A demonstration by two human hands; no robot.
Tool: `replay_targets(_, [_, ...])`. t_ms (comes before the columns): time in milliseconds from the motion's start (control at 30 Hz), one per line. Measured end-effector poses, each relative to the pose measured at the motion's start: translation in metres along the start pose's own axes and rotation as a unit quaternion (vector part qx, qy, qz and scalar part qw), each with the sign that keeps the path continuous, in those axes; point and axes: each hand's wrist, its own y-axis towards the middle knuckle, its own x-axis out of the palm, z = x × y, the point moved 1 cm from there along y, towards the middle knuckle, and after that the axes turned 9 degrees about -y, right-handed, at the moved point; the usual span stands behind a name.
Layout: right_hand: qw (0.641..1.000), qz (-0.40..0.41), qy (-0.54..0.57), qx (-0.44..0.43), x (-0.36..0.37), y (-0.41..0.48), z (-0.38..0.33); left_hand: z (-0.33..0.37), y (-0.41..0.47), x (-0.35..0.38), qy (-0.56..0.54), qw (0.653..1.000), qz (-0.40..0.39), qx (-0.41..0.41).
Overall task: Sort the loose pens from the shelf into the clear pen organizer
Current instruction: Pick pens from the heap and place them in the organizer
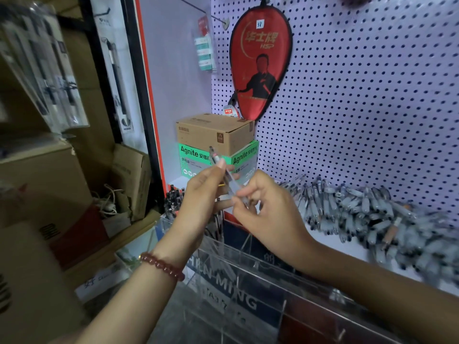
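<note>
A clear-barrelled pen [231,183] is held tilted above the clear pen organizer [248,271], its top end pointing up and left. My left hand [206,194] grips the pen's upper part between thumb and fingers. My right hand [263,207] pinches its lower end. A large heap of loose pens [367,217] lies on the white shelf [347,249] to the right. Several dark pens [173,202] stand in the organizer's far left compartment, partly hidden by my left hand.
A brown carton [213,131] sits on a green box [193,160] at the shelf's back left. A red paddle case [260,63] hangs on the pegboard [372,108]. Cardboard boxes [44,194] and packaged pens [44,70] fill the left side.
</note>
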Motion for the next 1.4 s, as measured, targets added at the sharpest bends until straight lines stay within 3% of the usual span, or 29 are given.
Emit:
replay_targets(167, [0.996,-0.077,0.04,0.008,0.007,-0.005,-0.005,0.002,-0.006,-0.001,-0.012,1.0,-0.024,0.014])
replay_targets(367, [0.975,-0.043,0.173,0.129,0.001,0.005,-0.002,0.004,-0.015,-0.003,0.009,0.993,-0.104,0.053])
replay_targets(467, [0.955,-0.077,0.222,0.182,-0.001,0.011,-0.004,-0.003,-0.016,-0.011,0.076,0.982,-0.164,0.055])
replay_targets(567, [0.948,-0.102,0.248,0.173,-0.005,0.011,-0.011,-0.006,-0.02,-0.017,0.17,0.958,-0.218,0.073])
replay_targets(733, [0.937,-0.095,0.268,0.202,0.0,0.008,-0.009,-0.007,-0.023,-0.021,0.252,0.935,-0.238,0.076])
replay_targets(833, [0.945,-0.086,0.25,0.191,0.006,0.007,-0.006,-0.006,-0.023,-0.023,0.24,0.939,-0.242,0.046])
replay_targets(967, [0.987,0.02,0.135,0.089,-0.002,0.014,0.003,-0.003,-0.015,-0.035,0.292,0.935,-0.189,0.063])
replay_targets(1067, [0.984,0.057,0.117,0.121,-0.005,0.019,0.017,-0.005,-0.008,-0.047,0.372,0.914,-0.143,0.076])
replay_targets(1200, [0.987,0.0,0.074,0.141,0.001,0.015,0.029,-0.009,-0.005,-0.049,0.431,0.891,-0.122,0.078])
replay_targets(1400, [0.982,-0.122,0.018,0.141,0.017,0.012,0.041,-0.024,-0.008,-0.043,0.442,0.885,-0.138,0.044])
